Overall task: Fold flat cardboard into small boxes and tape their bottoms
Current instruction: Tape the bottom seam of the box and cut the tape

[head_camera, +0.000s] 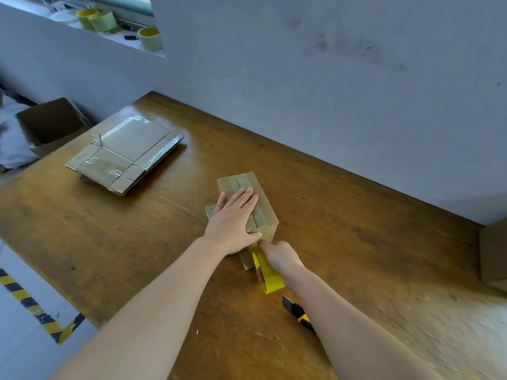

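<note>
I judge box (pixel 248 207) taping midway: L hand (pixel 233 218) presses it, fingers straight, R hand (pixel 279 253) clamped on tape (pixel 270 278); stack (pixel 126 152) to go.

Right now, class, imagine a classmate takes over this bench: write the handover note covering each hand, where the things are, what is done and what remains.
Left hand lies flat, pressing the upturned face of the folded box on the table.
Right hand grips the yellow tape roll at the box's near end; the tape looks uncut.
Utility knife lies beside the right forearm; the flat cardboard stack sits far left.
Done: box folded, seam taped.
Left: sever the tape, smooth the ends, fold the remaining flats.
</note>
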Demonstrator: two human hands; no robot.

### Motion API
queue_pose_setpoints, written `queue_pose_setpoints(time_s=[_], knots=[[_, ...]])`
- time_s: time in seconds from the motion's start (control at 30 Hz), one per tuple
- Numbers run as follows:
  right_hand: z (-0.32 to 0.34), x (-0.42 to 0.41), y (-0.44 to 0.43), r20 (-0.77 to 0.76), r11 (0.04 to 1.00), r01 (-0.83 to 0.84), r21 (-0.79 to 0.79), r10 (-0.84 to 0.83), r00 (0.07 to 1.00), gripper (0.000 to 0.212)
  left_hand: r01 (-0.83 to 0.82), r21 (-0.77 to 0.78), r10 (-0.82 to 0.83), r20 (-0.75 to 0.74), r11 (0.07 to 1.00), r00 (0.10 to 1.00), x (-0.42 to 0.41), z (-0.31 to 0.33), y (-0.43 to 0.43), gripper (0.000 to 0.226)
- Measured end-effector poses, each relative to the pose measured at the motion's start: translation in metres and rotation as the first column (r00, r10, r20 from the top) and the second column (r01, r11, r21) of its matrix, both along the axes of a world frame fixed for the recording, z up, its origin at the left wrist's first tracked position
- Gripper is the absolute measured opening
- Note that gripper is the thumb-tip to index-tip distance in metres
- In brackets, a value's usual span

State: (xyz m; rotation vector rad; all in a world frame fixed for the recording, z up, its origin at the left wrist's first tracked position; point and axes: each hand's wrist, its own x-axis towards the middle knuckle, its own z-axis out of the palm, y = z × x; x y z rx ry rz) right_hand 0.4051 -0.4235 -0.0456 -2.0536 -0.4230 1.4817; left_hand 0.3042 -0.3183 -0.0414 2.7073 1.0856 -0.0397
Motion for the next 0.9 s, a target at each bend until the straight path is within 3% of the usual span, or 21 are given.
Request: queue_pose_setpoints(time_s=[0.1, 0.23, 0.33, 0.43, 0.5, 0.53, 0.6, 0.67, 0.8, 0.9], knots=[[-0.002, 0.001, -0.005, -0.029, 0.999, -0.045, 0.015, 0.046, 0.999, 0.052, -0.018, 0.040, 0.018, 0.009, 0.999, 1.000, 0.005, -0.002, -0.002, 0.094], [-0.007, 0.003, -0.019, -0.104, 0.991, -0.025, 0.131, 0.039, 0.994, 0.042, -0.005, 0.039, 0.005, -0.005, 0.999, 1.000, 0.011, 0.000, -0.003, 0.092], [-0.008, 0.003, -0.025, -0.032, 0.985, -0.042, 0.166, 0.048, 0.998, 0.043, 0.033, 0.074, -0.036, 0.042, 0.997, 0.998, 0.004, 0.000, -0.007, 0.085], [-0.001, -0.001, -0.029, -0.014, 0.979, -0.046, 0.200, 0.050, 0.999, 0.037, -0.058, 0.110, 0.024, 0.284, 0.992, 0.958, -0.011, -0.008, -0.020, 0.080], [-0.002, -0.004, -0.031, 0.019, 0.978, -0.052, 0.204, 0.049, 0.999, 0.047, -0.260, -0.056, 0.252, 0.511, 0.964, 0.822, -0.020, -0.015, -0.035, 0.071], [-0.003, -0.005, -0.032, 0.030, 0.979, -0.056, 0.198, 0.051, 0.998, 0.056, -0.359, -0.165, 0.384, 0.586, 0.919, 0.714, -0.024, -0.017, -0.044, 0.060], [-0.004, -0.006, -0.033, 0.037, 0.979, -0.057, 0.197, 0.051, 0.998, 0.058, -0.485, -0.345, 0.587, 0.594, 0.804, 0.550, -0.028, -0.020, -0.063, 0.030], [0.000, -0.007, -0.033, 0.048, 0.979, -0.056, 0.194, 0.048, 0.998, 0.049, -0.482, -0.510, 0.702, 0.495, 0.712, 0.513, -0.025, -0.021, -0.077, 0.012], [0.004, -0.005, -0.034, 0.064, 0.976, -0.077, 0.202, 0.066, 0.996, 0.024, -0.324, -0.813, 0.828, 0.306, 0.484, 0.470, -0.011, -0.015, -0.085, 0.021], [0.005, 0.000, -0.036, 0.138, 0.970, -0.148, 0.193, 0.122, 0.983, 0.025, -0.270, -0.909, 0.890, 0.188, 0.318, 0.415, -0.004, -0.017, -0.080, 0.027]])
